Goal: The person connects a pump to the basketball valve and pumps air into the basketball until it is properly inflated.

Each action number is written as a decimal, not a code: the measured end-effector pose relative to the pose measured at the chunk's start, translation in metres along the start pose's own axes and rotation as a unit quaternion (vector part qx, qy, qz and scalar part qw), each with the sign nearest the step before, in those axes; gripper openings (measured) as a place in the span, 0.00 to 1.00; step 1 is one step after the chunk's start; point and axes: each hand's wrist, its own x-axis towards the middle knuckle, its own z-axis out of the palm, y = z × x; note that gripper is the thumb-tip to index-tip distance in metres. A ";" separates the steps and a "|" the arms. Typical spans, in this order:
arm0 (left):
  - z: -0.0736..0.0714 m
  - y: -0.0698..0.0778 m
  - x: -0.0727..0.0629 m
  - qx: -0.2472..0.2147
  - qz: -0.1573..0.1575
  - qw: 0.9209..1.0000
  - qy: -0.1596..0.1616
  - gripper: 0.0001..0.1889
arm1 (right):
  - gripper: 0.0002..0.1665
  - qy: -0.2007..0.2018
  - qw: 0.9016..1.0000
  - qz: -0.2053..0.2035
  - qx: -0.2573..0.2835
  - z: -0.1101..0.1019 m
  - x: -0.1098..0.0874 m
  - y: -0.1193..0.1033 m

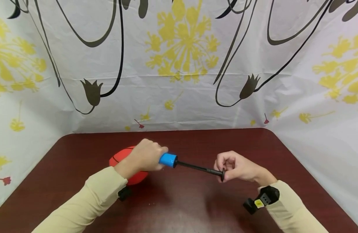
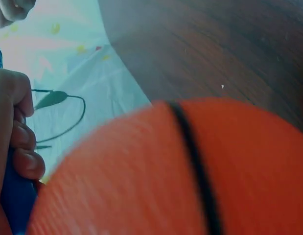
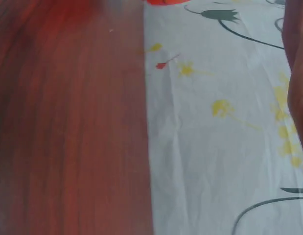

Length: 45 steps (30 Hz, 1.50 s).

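Observation:
My left hand (image 1: 146,155) grips the blue barrel (image 1: 168,160) of a hand pump, fingers curled round it. A thin black rod (image 1: 196,167) sticks out of the barrel to the right and ends in a flat black handle (image 1: 223,174). The fingers and thumb of my right hand (image 1: 237,166) pinch that handle. Under the left wrist is an orange-red basketball (image 1: 138,178) with black lines, partly hidden by the hand and sleeve. In the left wrist view the ball (image 2: 127,171) fills the lower part, with the blue barrel (image 2: 16,200) beside it; its lower end is hidden.
A dark reddish-brown table (image 1: 184,207) spreads beneath both hands. White cloth (image 1: 179,106) with yellow and grey plant prints hangs behind it and along both sides. A black wrist device (image 1: 261,199) sits on the right sleeve.

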 end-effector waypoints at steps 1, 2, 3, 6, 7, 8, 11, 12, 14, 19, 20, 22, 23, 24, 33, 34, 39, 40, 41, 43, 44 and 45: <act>0.000 0.000 0.000 0.001 -0.001 1.000 0.001 0.14 | 0.13 0.003 1.000 -0.004 0.006 0.000 0.000 0.001; 0.000 0.001 0.001 0.002 0.001 1.000 0.001 0.14 | 0.12 0.008 1.000 -0.006 0.008 0.000 0.002 0.004; -0.001 0.004 0.003 0.005 0.002 1.000 -0.001 0.13 | 0.12 0.013 1.000 -0.009 0.004 0.000 0.007 0.007; -0.002 0.013 0.012 0.013 0.005 1.000 -0.003 0.12 | 0.11 0.034 0.999 -0.003 -0.029 0.002 0.025 0.018; -0.002 0.016 0.014 0.017 0.004 1.000 -0.006 0.12 | 0.11 0.039 0.998 0.005 -0.039 0.002 0.031 0.021; -0.002 0.019 0.016 0.018 0.003 1.000 -0.010 0.12 | 0.11 0.046 0.998 0.015 -0.046 0.003 0.035 0.023; 0.000 0.023 0.017 0.010 0.005 1.000 -0.022 0.12 | 0.12 0.064 0.995 0.044 -0.061 0.005 0.039 0.026; 0.001 0.023 0.016 0.006 0.006 1.000 -0.027 0.12 | 0.12 0.064 0.995 0.051 -0.058 0.007 0.037 0.025; 0.001 0.021 0.013 -0.006 0.005 0.999 -0.032 0.12 | 0.11 0.061 0.996 0.050 -0.042 0.007 0.031 0.021; 0.001 0.009 0.003 -0.008 -0.008 1.000 -0.007 0.12 | 0.13 0.012 1.000 -0.006 0.025 -0.002 0.003 0.007; 0.001 0.008 0.003 -0.005 -0.011 1.000 -0.002 0.12 | 0.13 0.005 0.999 -0.015 0.035 -0.003 -0.002 0.005; 0.001 0.006 0.003 0.001 -0.015 1.000 0.000 0.12 | 0.11 0.007 0.999 -0.032 0.042 -0.005 -0.005 0.005; 0.001 0.007 0.005 0.003 -0.016 1.000 -0.003 0.12 | 0.09 0.018 0.998 -0.036 0.039 -0.005 -0.004 0.007; 0.000 0.008 0.008 0.003 -0.015 1.000 -0.006 0.12 | 0.08 0.035 0.998 -0.038 0.033 -0.005 -0.001 0.009; -0.001 0.019 0.027 0.004 -0.018 0.999 -0.029 0.12 | 0.09 0.128 0.990 -0.007 -0.056 0.006 0.037 0.025; -0.001 0.019 0.026 0.004 -0.016 0.999 -0.031 0.12 | 0.09 0.126 0.991 0.001 -0.050 0.007 0.036 0.024; 0.000 0.010 0.019 -0.004 -0.008 1.000 -0.015 0.12 | 0.07 0.069 0.997 -0.027 0.018 0.002 0.013 0.010; 0.000 0.008 0.017 -0.004 -0.011 1.000 -0.011 0.12 | 0.08 0.053 0.997 -0.040 0.031 0.000 0.007 0.007; 0.000 0.006 0.015 -0.002 -0.012 1.000 -0.007 0.11 | 0.08 0.035 0.997 -0.049 0.042 -0.002 0.001 0.004; 0.001 0.004 0.012 0.001 -0.020 1.000 -0.007 0.11 | 0.10 0.013 0.997 -0.060 0.049 -0.005 -0.006 0.001; 0.001 0.005 0.011 0.001 -0.024 1.000 -0.010 0.11 | 0.10 0.011 0.997 -0.060 0.048 -0.005 -0.007 0.001; 0.001 0.006 0.011 0.001 -0.023 1.000 -0.015 0.12 | 0.10 0.013 0.997 -0.056 0.042 -0.006 -0.007 0.001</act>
